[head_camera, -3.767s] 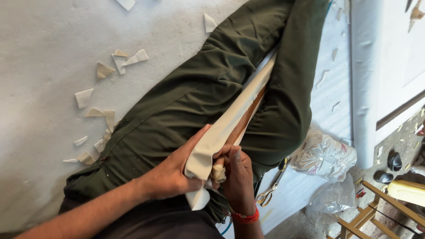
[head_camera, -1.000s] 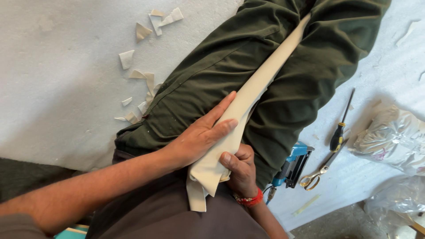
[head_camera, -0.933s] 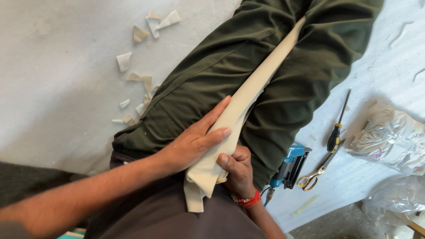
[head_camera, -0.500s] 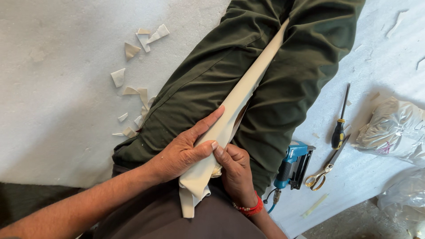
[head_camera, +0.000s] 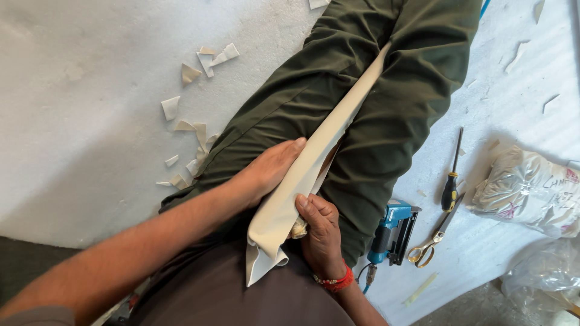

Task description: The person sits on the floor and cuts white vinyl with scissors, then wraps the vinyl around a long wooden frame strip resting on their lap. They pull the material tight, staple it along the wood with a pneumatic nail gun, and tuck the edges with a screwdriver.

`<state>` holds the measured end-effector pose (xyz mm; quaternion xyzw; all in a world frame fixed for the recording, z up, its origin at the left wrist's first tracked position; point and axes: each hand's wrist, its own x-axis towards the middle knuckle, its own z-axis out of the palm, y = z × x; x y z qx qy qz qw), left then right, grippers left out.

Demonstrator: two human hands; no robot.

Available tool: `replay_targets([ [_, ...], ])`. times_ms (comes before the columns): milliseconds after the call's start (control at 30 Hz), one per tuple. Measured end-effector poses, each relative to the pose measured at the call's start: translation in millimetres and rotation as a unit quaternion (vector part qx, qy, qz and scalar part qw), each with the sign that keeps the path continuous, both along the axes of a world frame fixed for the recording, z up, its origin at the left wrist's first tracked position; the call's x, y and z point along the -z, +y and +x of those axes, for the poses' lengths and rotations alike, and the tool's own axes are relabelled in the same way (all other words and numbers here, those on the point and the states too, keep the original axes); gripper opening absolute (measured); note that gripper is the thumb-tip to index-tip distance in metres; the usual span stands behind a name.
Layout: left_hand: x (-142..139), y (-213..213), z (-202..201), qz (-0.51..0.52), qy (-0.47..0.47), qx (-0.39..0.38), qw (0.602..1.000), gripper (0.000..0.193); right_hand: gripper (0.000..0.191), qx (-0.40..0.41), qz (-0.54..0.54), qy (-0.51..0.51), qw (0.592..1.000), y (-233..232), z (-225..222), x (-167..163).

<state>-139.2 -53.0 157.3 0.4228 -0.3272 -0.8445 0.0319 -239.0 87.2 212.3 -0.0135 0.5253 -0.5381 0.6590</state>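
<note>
Cream fabric strip covers right hand fingertips; its far end's hidden btwn legs.

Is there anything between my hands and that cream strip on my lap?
Nothing visible. The left hand lies flat on the cream strip, and the right hand pinches its near end. The stapler, scissors and screwdriver lie on the floor off to the right.
</note>
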Motion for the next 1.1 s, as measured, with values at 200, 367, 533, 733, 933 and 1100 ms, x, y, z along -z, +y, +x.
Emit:
replay_targets([
  [200, 2, -10, -23, -0.038, 0.031, 0.059, 0.997, 0.069, 0.028, 0.011, -0.017, 0.007, 1.0, 11, -3, 7],
  [367, -14, 28, 6, -0.234, 0.076, 0.002, 0.969, 0.079, 0.029, 0.003, -0.005, -0.003, 1.0, 22, -8, 14],
  [533, -40, 43, 29, -0.292, 0.079, 0.026, 0.953, 0.071, 0.027, 0.015, -0.048, -0.008, 0.999, 28, -9, 16],
  [733, -54, 31, 49, -0.277, 0.132, 0.075, 0.949, 0.078, 0.029, -0.033, -0.007, 0.01, 0.999, 13, -7, 7],
  [933, -65, 10, 42, -0.258, 0.078, 0.131, 0.954, 0.086, 0.032, -0.212, 0.008, 0.255, 0.943, 9, -20, -11],
  [1100, -75, -24, 53, -0.17, 0.089, 0.161, 0.968, 0.083, 0.018, 0.118, 0.072, 0.569, 0.81, 95, -75, -1],
])
